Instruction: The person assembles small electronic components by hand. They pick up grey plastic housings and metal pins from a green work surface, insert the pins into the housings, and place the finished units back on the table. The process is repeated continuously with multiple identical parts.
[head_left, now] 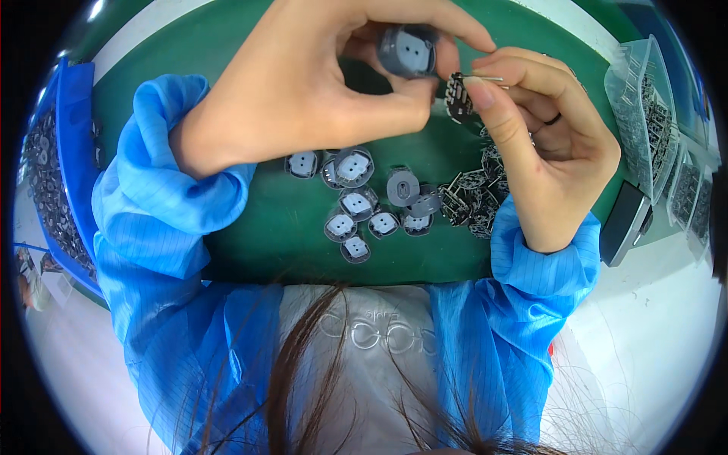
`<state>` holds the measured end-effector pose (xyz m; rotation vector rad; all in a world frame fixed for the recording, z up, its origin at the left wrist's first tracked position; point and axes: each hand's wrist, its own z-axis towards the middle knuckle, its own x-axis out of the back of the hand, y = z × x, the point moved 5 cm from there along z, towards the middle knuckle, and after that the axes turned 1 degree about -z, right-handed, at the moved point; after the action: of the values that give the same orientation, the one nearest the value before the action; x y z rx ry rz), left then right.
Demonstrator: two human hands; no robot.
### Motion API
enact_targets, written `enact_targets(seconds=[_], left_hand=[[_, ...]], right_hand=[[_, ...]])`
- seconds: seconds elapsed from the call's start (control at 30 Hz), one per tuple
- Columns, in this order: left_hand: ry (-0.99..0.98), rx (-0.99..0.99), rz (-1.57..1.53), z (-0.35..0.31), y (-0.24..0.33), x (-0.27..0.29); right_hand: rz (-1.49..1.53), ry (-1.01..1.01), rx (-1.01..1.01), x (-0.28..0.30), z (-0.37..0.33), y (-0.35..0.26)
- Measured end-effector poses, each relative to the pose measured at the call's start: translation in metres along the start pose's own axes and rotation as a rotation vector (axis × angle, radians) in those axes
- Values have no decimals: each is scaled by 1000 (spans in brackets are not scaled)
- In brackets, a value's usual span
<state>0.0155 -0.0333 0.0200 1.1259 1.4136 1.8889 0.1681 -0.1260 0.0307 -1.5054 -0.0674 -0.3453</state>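
Between blue bin point(74, 121) and clear boxes point(626, 106), left hand point(296, 91) curled round housing point(413, 53), right hand point(560, 155) pinching board point(458, 101)

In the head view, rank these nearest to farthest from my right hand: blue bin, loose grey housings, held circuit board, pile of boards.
1. Held circuit board: pinched in your right hand.
2. Pile of boards: lower left.
3. Loose grey housings: farther left.
4. Blue bin: far left.
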Motion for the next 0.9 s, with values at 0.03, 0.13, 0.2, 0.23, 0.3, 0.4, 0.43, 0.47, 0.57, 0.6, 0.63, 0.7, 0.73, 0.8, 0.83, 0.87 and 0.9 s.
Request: enact_targets(seconds=[0.03,0.13,0.2,0.23,0.3,0.4,0.43,0.47,0.57,0.6,0.63,0.7,0.73,0.8,0.83,0.87,0.9], left_hand=[[-13,-27,76,-3,-3,-1],[-16,57,111,-5,-11,1],[-16,-33,122,-3,-14,-4],[-39,-25,122,-3,-14,-5],[-102,44,118,-3,-14,-7],[-122,79,-54,-3,-12,-10],[-87,82,-89,-4,-11,-8],[-52,85,-126,-5,-10,-7],[46,104,-119,-5,-9,-5],[40,101,-123,-5,-11,-7],[49,112,-132,-7,-11,-10],[77,144,-161,-12,-13,-16],[98,167,-179,-13,-14,-18],[101,206,-133,-13,-15,-18],[100,226,-111,-13,-16,-18],[106,221,-80,-13,-15,-18],[113,216,-48,-14,-14,-18]], right_hand=[[-33,1,51,0,0,-1],[-122,20,151,1,1,-2],[-166,53,145,4,3,-4],[-172,54,128,4,3,-4],[-182,54,94,5,3,-3],[-374,57,332,3,3,-3],[-420,49,392,0,2,-4],[-381,40,339,-2,1,-3],[-266,37,187,-7,-2,5],[-275,45,194,-7,-2,5],[-279,49,203,-7,-2,4],[-314,75,219,-8,-2,2],[-344,95,227,-9,-3,1],[-417,124,300,-10,-5,-3],[-462,134,363,-11,-5,-4],[-493,143,415,-12,-5,-4],[-523,153,466,-14,-6,-4]])
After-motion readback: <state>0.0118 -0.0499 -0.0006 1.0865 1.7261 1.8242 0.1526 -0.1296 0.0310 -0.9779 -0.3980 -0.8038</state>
